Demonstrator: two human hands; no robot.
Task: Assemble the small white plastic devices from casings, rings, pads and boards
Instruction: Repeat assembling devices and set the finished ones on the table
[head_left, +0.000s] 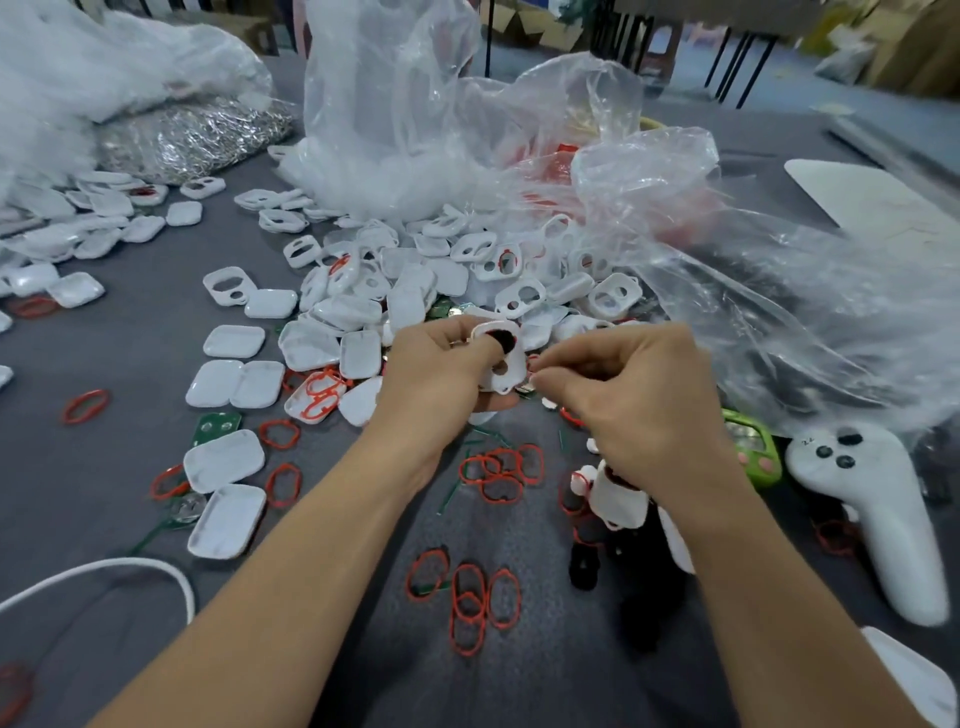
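My left hand (441, 374) holds a white casing with cut-outs (501, 366) upright above the grey table, thumb pressing a black pad (503, 340) into its upper hole. My right hand (623, 395) is pinched at the casing's right edge; whether it holds a small part I cannot tell. A heap of white casings (415, 280) lies just behind the hands. Solid white shells (226, 460) lie to the left. Red rings (501, 470) are scattered below the hands, more rings (467, 597) nearer me. A green board (215, 426) lies at the left.
Clear plastic bags (675, 218) rise behind and to the right of the heap. A white controller (878, 499) lies at the right beside a green gadget (753, 452). Black pads (584, 561) and a part-built casing (621, 493) sit under my right wrist. A white cable (130, 566) curves at lower left.
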